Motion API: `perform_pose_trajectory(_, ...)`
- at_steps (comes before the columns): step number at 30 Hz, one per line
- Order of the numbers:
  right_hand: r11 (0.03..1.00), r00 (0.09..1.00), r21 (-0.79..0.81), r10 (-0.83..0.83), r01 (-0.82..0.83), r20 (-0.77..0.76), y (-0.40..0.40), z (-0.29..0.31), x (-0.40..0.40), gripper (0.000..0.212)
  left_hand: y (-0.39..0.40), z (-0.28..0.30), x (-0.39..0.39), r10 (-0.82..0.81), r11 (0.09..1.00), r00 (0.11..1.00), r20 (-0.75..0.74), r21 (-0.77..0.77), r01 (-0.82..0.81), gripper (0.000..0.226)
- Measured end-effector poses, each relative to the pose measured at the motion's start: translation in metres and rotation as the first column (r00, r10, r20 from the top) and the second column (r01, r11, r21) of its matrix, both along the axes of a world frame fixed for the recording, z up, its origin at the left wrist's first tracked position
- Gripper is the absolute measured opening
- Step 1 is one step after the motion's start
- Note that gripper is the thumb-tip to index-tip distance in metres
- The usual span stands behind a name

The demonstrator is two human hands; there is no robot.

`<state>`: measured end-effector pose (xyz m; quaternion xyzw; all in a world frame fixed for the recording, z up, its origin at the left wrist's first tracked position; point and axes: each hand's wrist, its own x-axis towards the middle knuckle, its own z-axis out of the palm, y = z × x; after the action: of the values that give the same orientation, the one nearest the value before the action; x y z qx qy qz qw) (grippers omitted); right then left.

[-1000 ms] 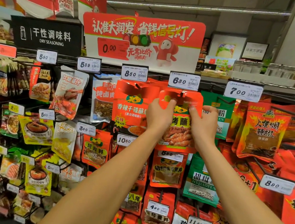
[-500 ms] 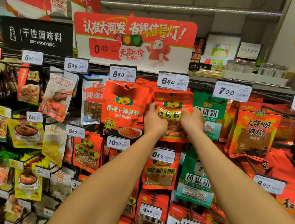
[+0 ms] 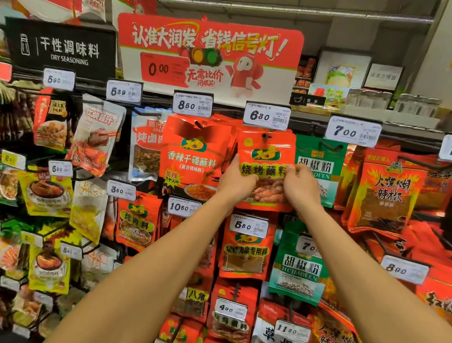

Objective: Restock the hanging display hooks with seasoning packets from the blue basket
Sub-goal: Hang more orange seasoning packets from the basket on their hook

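Observation:
A red seasoning packet (image 3: 267,153) with a green logo hangs on the top-row hook (image 3: 264,136) under the 6.80 price tag (image 3: 266,116). My left hand (image 3: 236,179) grips its left edge and my right hand (image 3: 301,186) grips its right edge, both at mid height. More packets of the same kind sit behind it on the hook. The blue basket is out of view.
A larger red packet (image 3: 192,156) hangs to the left under the 8.50 tag, a green pepper packet (image 3: 319,165) to the right under 7.00. Rows of packets on hooks fill the wall below and to both sides. A red promotional sign (image 3: 207,55) stands above.
The packet went from held up at the hook's tip to hanging on it. Both hands slid down from its top corners to its middle.

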<state>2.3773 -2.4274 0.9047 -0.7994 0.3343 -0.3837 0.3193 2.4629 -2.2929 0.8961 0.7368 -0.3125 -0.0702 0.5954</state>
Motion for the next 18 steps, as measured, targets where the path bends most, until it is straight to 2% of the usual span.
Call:
perform_pose_trajectory(3,0.99,0.992,-0.136,-0.032,0.048,0.118,0.009,-0.005,-0.028,0.034,0.02,-0.003,-0.004,-0.042,0.999,0.997,0.071,-0.016,0.043,0.064)
perform_pose_trajectory(5,0.989,0.977,-0.142,-0.013,0.044,0.211,0.017,-0.01,-0.045,0.026,0.036,-0.007,-0.008,-0.037,0.997,0.994,0.098,-0.06,0.043,0.053)
perform_pose_trajectory(8,0.973,0.922,0.125,0.138,-0.194,0.361,0.033,-0.02,-0.067,0.021,0.063,-0.017,-0.016,-0.043,0.991,0.995,0.085,-0.124,0.053,0.02)
perform_pose_trajectory(9,0.937,0.9,0.207,0.182,-0.28,0.396,0.04,-0.026,-0.073,0.021,0.072,-0.022,-0.02,-0.064,0.986,0.997,0.036,-0.149,0.069,0.013)
perform_pose_trajectory(10,0.904,0.886,0.26,0.215,-0.339,0.41,0.045,-0.034,-0.079,0.02,0.08,-0.028,-0.025,-0.094,0.981,0.995,-0.028,-0.174,0.088,0.015)
perform_pose_trajectory(12,0.857,0.882,0.327,0.26,-0.398,0.392,0.055,-0.06,-0.087,0.021,0.095,-0.049,-0.032,-0.144,0.972,0.979,-0.147,-0.204,0.113,0.016)
perform_pose_trajectory(14,0.809,0.89,0.405,0.294,-0.426,0.349,0.062,-0.094,-0.093,0.023,0.103,-0.077,-0.037,-0.149,0.979,0.964,-0.221,-0.167,0.113,0.016)
perform_pose_trajectory(18,0.724,0.947,0.612,0.268,-0.318,0.176,0.07,-0.18,-0.101,0.024,0.116,-0.15,-0.042,-0.076,0.997,0.898,-0.433,-0.045,0.063,0.018)
